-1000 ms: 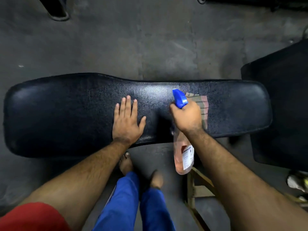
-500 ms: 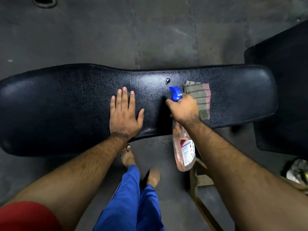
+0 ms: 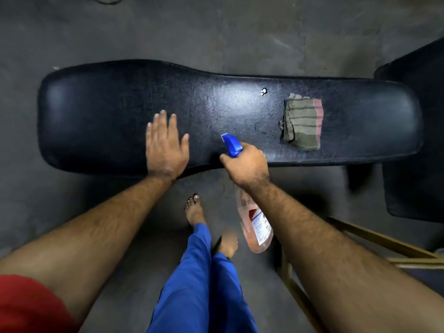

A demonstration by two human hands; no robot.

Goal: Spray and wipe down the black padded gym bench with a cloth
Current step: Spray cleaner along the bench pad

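Grey concrete floor point(image 3: 216, 32); bench point(image 3: 96, 111) lengthwise left-right. Left hand point(image 3: 165, 147) flat, fingers straight. Right hand point(image 3: 247, 167) clamps spray bottle point(image 3: 255, 224), nozzle aimed far-left. Cloth point(image 3: 302, 123) right.

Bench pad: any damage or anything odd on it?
Yes. The bench has a small tear showing pale beneath, far side near the cloth, and a scuffed patch at the cloth's left edge.

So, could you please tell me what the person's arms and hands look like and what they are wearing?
Both forearms are bare and hairy, with no gloves, watch or wristband visible on the left hand or the right hand. A red sleeve covers the left upper arm at the frame's bottom corner; no sleeve shows on the right arm. Below are blue trousers and bare feet.
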